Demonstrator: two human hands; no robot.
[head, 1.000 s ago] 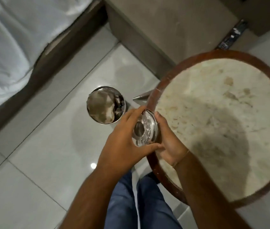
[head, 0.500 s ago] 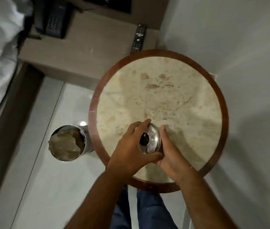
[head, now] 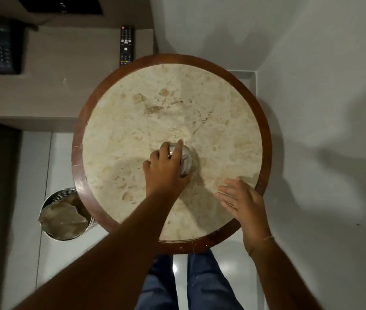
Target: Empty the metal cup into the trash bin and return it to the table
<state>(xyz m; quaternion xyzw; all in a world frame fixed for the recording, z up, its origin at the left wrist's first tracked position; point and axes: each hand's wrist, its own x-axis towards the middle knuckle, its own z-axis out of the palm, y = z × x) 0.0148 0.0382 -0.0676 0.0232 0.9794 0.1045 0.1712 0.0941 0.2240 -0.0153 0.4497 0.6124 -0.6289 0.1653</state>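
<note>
The metal cup (head: 186, 161) stands near the middle of the round marble table (head: 132, 104), which has a brown wooden rim. My left hand (head: 166, 168) reaches over the cup from the near left with its fingers wrapped around the top, hiding most of it. My right hand (head: 241, 201) hovers flat over the table's near right part, fingers spread, holding nothing. The perforated metal trash bin (head: 64, 214) stands on the floor left of the table, with crumpled brown paper inside.
A TV remote (head: 126, 45) lies on the low beige ledge behind the table, and a dark telephone (head: 0, 52) sits at that ledge's far left. White walls close in at the right. My legs in jeans (head: 188, 285) stand on the floor tiles at the table's near edge.
The cup has gone from the table's left edge near the bin to the table's middle. My right hand has let go of it and drawn back to the right. The view has swung rightward.
</note>
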